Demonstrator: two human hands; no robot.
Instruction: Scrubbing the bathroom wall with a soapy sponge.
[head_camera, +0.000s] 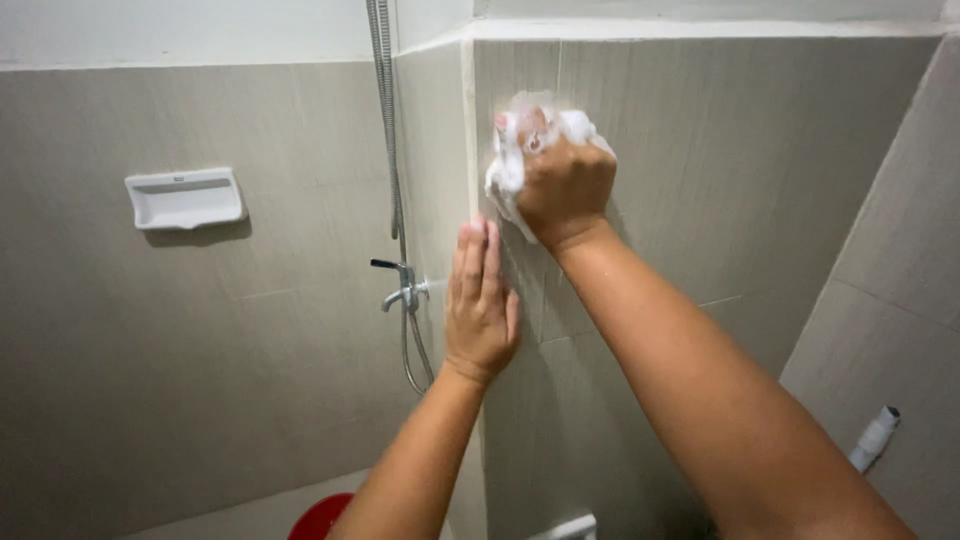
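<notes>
Clenched into a fist, the right hand (565, 185) grips a white, foam-covered scrubbing pad (512, 150) and presses it flat against the grey tiled wall (740, 150), high up, just right of the outer corner of the wall where two tiled faces meet. Suds spill out above and to the left of the knuckles, and a small pinkish patch of the pad shows through the foam at the top. The right forearm runs down from there toward the lower right edge of the view

Lower on the same wall face, the left hand (480, 300) lies open and empty, palm on the tiles, fingers together and pointing up along the corner edge. Its fingertips end just under the foamy pad, close to it; whether they touch it cannot be told

On the adjoining wall to the left, a metal shower hose (384, 90) hangs down from the top edge to a chrome tap (402, 285) near the corner, level with the left hand. Farther left on that wall, a white soap dish (185, 198) is fixed, well apart from both hands. A red rounded object (322, 517) shows at the bottom edge beside the left forearm, and a white pipe end (874, 438) sticks out low on the right-hand wall
</notes>
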